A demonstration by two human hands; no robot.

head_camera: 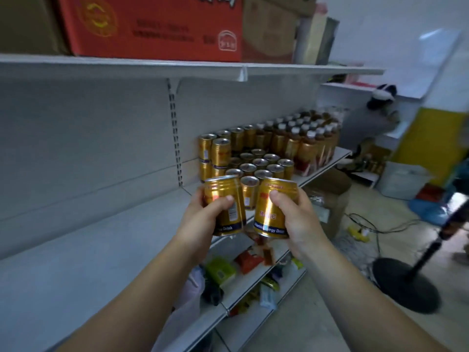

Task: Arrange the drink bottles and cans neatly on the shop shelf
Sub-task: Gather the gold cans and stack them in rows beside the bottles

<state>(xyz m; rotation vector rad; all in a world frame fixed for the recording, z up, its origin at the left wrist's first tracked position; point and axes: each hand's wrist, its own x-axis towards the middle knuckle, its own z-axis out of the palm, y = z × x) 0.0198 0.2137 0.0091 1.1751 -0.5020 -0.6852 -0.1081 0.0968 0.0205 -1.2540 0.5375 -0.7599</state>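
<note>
Gripping one gold can each, the left hand (203, 217) holds the left can (225, 207) and the right hand (298, 222) the right can (271, 209), long axes near upright. The shelved cans (256, 163) stand just beyond at twelve o'clock on the shelf (101, 237), the bottles (304, 141) at one o'clock, and the right hand looks slightly nearer. The bottom band seems to read "Vitamin Energy Drink"; the brand is blurred.

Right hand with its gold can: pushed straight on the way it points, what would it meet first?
Probably the nearest upright gold drink can of the front row on the white metal shelf, just beyond the right hand; depth is unclear from one view.
</note>
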